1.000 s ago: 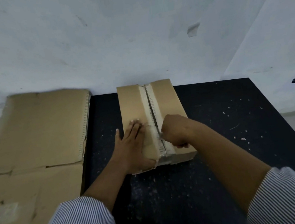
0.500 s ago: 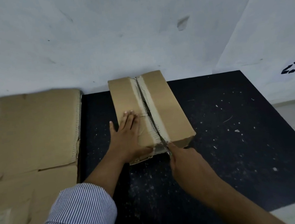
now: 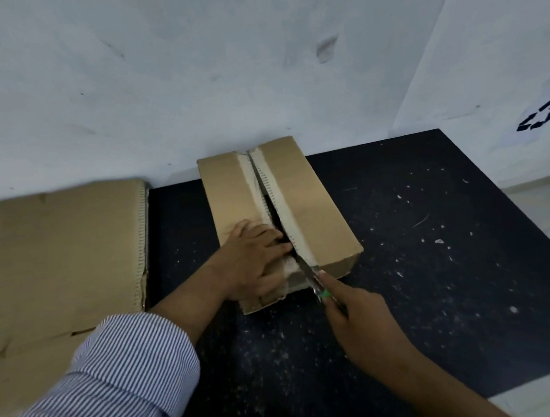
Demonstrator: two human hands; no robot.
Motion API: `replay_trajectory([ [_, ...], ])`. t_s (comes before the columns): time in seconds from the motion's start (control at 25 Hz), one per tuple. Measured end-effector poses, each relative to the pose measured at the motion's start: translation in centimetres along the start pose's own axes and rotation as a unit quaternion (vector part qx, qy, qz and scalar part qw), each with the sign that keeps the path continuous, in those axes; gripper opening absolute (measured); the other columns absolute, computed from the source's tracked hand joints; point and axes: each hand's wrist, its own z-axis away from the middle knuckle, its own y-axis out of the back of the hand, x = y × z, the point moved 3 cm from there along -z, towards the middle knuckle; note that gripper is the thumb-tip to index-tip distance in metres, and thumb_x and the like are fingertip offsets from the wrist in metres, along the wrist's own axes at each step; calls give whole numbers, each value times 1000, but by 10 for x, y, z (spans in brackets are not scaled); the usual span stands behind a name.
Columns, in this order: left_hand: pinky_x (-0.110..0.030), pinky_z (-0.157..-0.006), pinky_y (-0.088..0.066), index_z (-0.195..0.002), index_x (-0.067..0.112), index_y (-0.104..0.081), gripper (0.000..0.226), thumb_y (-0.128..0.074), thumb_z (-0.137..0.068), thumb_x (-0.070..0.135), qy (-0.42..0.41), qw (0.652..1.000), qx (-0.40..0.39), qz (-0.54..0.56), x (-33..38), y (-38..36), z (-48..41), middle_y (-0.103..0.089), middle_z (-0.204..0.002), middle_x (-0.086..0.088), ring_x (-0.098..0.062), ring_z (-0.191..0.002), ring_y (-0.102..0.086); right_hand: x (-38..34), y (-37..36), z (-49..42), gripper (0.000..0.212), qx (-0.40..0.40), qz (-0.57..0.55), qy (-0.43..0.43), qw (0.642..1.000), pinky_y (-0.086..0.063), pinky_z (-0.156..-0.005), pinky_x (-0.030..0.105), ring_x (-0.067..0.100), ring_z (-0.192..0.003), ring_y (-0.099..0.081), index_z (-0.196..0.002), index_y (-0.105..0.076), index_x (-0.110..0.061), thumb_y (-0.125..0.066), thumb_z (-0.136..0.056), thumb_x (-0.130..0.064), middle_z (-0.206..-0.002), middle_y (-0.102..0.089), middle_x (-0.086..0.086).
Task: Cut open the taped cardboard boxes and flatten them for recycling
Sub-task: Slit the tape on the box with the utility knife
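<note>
A long brown cardboard box (image 3: 311, 211) lies on the black table (image 3: 443, 257), its far end against the wall. Its top seam is slit and gapes dark along the middle. My left hand (image 3: 255, 262) rests on the left flap near the front end, fingertips curled into the gap at the seam. My right hand (image 3: 362, 328) grips a utility knife (image 3: 312, 277) with a green mark on its handle. The blade lies at the front end of the seam, against the box's near edge.
A large flattened cardboard sheet (image 3: 53, 261) covers the table's left side, beside the box. White wall stands right behind the box. A white surface with a black recycling symbol (image 3: 537, 115) rises at the right. Paper crumbs speckle the table.
My right hand drew the knife back along the seam to the box's near end and off it. My left hand shifted to the seam and hooked its fingertips into the opened gap.
</note>
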Motion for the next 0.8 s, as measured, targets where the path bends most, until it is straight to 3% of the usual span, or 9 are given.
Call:
replay_trajectory([
  [0.16, -49, -114, -26, -135, 34, -50, 54, -36, -90, 60, -49, 996, -42, -69, -2, 20, -21, -43, -132, 0, -22, -124, -38, 6, 7, -1, 50, 5, -40, -14, 999, -32, -43, 18, 1, -44, -45, -151, -39, -28, -48, -104, -15, -54, -45, -7],
  [0.32, -43, -101, -43, -127, 37, -49, 46, -54, -89, 61, -61, 997, -49, -26, -8, 27, -26, -40, -138, 6, -17, -124, -34, 10, 5, -3, 50, 10, -59, -15, 998, -31, -42, 18, 4, -42, -41, -150, -41, -33, -47, -104, -14, -53, -46, -7],
  [0.56, -35, -108, -35, -120, 32, -55, 36, -66, -89, 48, -47, 995, -52, 75, -5, 24, -28, -39, -146, 12, -15, -134, -25, 18, -14, 3, 48, 25, -141, -48, 988, -27, -42, 20, 6, -42, -30, -150, -40, -34, -46, -105, -17, -44, -41, -10],
  [0.8, -34, -106, -34, -104, 32, -55, 26, -72, -86, 41, -37, 990, -59, 125, 0, 27, -33, -40, -140, 10, -13, -131, -27, 18, -18, 8, 48, 21, -184, -56, 981, -31, -45, 29, 10, -47, -33, -149, -39, -37, -45, -106, -18, -49, -43, -6],
])
